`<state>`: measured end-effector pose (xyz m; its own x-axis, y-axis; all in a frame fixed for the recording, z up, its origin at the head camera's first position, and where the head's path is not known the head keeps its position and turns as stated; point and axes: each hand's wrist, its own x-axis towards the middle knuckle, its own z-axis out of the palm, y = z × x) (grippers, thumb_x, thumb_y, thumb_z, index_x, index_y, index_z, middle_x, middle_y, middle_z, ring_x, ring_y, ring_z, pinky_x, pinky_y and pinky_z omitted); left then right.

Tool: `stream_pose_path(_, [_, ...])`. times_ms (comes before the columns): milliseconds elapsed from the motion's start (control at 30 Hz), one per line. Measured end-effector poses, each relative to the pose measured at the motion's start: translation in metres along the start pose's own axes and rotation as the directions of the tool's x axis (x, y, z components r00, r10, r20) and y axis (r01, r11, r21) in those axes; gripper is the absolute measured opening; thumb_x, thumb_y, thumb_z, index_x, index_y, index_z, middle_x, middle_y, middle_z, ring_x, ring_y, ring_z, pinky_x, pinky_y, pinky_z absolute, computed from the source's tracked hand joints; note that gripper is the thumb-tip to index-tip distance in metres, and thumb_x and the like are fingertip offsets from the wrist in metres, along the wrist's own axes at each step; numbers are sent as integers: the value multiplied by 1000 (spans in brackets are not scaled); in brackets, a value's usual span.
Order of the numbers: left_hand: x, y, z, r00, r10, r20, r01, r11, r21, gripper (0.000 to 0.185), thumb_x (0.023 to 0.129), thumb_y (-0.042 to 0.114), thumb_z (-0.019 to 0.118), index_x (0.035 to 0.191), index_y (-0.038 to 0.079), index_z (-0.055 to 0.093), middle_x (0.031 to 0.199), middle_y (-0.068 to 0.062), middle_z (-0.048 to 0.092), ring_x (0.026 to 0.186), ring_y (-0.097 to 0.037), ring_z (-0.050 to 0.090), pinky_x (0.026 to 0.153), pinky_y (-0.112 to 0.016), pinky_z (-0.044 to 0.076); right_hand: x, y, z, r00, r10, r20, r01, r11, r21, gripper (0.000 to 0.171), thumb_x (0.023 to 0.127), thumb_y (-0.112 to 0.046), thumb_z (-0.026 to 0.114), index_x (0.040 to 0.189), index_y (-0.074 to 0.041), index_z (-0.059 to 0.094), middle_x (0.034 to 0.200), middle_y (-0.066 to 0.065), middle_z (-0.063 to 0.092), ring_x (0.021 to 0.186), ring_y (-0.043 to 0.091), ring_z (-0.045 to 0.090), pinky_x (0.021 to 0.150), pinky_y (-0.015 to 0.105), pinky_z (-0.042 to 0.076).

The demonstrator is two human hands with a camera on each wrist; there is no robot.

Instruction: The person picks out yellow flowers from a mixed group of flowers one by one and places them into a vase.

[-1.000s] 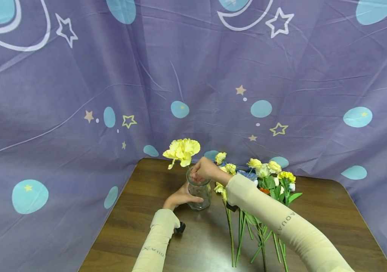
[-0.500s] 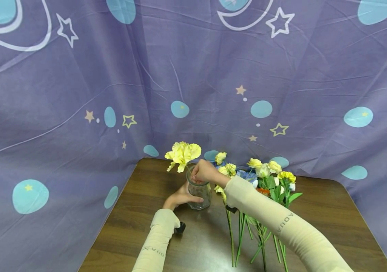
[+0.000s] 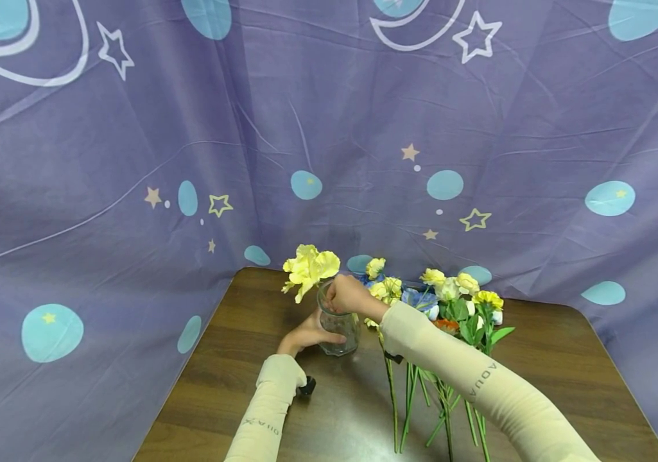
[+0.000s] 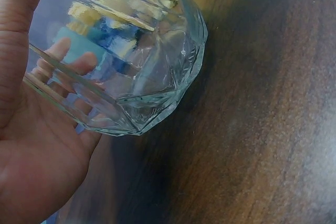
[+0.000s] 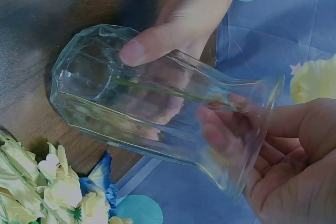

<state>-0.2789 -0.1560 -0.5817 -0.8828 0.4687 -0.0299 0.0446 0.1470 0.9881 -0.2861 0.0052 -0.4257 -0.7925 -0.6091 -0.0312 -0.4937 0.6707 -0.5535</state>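
A clear glass vase (image 3: 345,328) with a faceted base stands on the brown table, gripped around its side by my left hand (image 3: 309,332). In the left wrist view, the thumb and fingers of that hand (image 4: 42,161) lie on opposite sides of the glass (image 4: 152,77). At the vase's mouth, my right hand (image 3: 354,295) pinches the stem of a yellow flower (image 3: 309,269), fingertips inside the rim. Through the glass in the right wrist view, the green stem (image 5: 157,88) reaches down toward the base. The bloom leans out to the left of the rim.
Right of the vase lies a bunch of artificial flowers (image 3: 447,290), yellow, white, blue and orange, their green stems (image 3: 408,410) pointing toward the table's near edge. My right forearm crosses over them. A purple patterned curtain (image 3: 357,128) hangs behind the wooden table (image 3: 554,385).
The yellow bloom has come down closer to the rim as my right hand moved slightly lower into the vase's mouth. My left hand and the vase have stayed put.
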Motion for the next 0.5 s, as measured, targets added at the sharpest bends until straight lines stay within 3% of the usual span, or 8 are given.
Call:
stream_pose_path(133, [0,0,0,1000,-20,-18,20,1000,18,96,81,10,86,157,22,28,152,-8,50,135,-24,50,113,-39,42,-1,-1,0,1000,-2,-11,2,1000,-19,22,73,14,63,62,-2,72,49,-9,42,50,7,28,49,18,24])
stream_pose_path(333, [1,-2,0,1000,-5,-15,5,1000,21,91,81,7,85,155,18,31,149,-12,52,132,-25,52,113,-39,42,-3,-5,-1,1000,14,-23,-15,999,-30,25,73,12,64,72,-7,80,63,-1,70,54,8,39,50,17,31])
stream_pose_path(500, [1,-2,1,1000,-3,-20,4,1000,20,93,80,4,85,154,21,32,149,-8,53,132,-22,53,113,-37,43,-5,-7,-1,1000,13,-14,-14,1000,-27,24,75,12,62,68,-5,78,55,-4,61,50,7,35,49,17,29])
